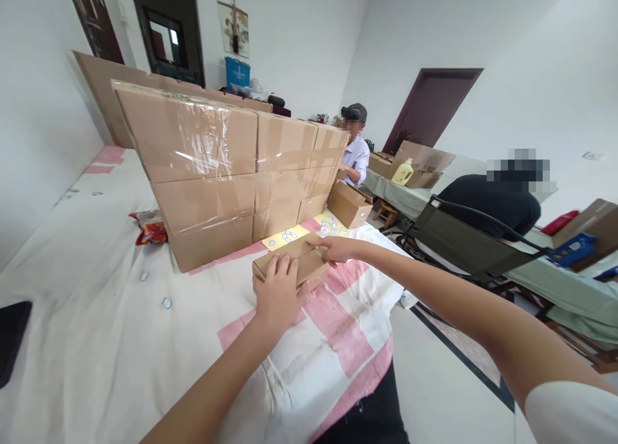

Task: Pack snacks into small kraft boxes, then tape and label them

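Note:
A small cardboard box [299, 259] lies on the cloth-covered table in front of me, its top flaps folded down. My left hand [280, 288] grips its near left corner, fingers over the top and thumb along the front side. At the box's right end is my right hand [338, 249]. Its index finger stretches onto the top near the seam, and the other fingers curl at the edge. Right behind the box are yellow sheets [288, 235] with small pale pieces on them.
Behind stands a wall of stacked, taped cartons [205, 183]. An open carton [348, 206] is at the far right table corner. A red packet [149, 228], loose small pieces [167, 302] and a dark flat object [12, 341] lie left. Two people sit beyond, one near a folding chair [463, 238].

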A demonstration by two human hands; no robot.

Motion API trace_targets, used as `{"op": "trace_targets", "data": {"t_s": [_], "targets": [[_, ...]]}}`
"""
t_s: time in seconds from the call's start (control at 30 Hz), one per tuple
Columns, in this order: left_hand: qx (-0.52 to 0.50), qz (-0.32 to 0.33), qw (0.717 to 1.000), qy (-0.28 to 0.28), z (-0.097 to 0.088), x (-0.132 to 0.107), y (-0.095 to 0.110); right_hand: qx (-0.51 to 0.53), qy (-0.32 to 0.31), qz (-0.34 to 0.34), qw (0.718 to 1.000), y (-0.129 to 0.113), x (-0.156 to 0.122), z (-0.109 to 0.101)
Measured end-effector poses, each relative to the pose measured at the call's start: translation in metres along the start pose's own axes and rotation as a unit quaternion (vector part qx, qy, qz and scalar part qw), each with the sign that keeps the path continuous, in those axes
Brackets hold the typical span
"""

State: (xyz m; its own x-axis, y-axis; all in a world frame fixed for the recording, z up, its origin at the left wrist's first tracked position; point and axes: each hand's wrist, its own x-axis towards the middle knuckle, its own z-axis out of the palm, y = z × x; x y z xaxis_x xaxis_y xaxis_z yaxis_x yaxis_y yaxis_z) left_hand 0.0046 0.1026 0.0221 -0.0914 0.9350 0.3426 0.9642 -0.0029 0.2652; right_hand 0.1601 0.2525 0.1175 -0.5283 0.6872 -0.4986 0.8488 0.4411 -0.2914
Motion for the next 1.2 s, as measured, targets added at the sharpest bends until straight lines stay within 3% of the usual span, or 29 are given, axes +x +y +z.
{"op": "trace_targets", "data": {"t_s": [0.3, 0.43, 0.63, 0.77, 0.9, 1.0, 1.2], "targets": [[0.036, -0.016, 0.999, 0.024, 0.001, -0.004, 0.008, 0.155, 0.096, -0.033, 0.983, -0.009, -0.01, -0.027], [0.059, -0.011, 0.997, 0.044, 0.006, -0.008, 0.013, 0.187, 0.086, -0.045, 0.978, -0.014, 0.001, -0.026], [0.09, 0.003, 0.994, 0.055, 0.006, -0.011, 0.015, 0.194, 0.025, 0.002, 0.981, -0.024, 0.017, -0.013], [0.095, 0.009, 0.994, 0.048, 0.006, -0.009, 0.015, 0.224, 0.035, -0.032, 0.974, -0.03, 0.018, -0.013], [0.097, 0.007, 0.994, 0.044, 0.008, -0.009, 0.014, 0.156, 0.063, -0.029, 0.985, -0.031, 0.02, -0.013], [0.095, 0.007, 0.994, 0.051, 0.01, -0.009, 0.013, 0.097, 0.048, 0.011, 0.994, -0.031, 0.024, -0.009], [0.088, 0.009, 0.994, 0.057, 0.01, -0.009, 0.013, 0.052, 0.036, 0.025, 0.998, -0.033, 0.029, -0.009]]}}
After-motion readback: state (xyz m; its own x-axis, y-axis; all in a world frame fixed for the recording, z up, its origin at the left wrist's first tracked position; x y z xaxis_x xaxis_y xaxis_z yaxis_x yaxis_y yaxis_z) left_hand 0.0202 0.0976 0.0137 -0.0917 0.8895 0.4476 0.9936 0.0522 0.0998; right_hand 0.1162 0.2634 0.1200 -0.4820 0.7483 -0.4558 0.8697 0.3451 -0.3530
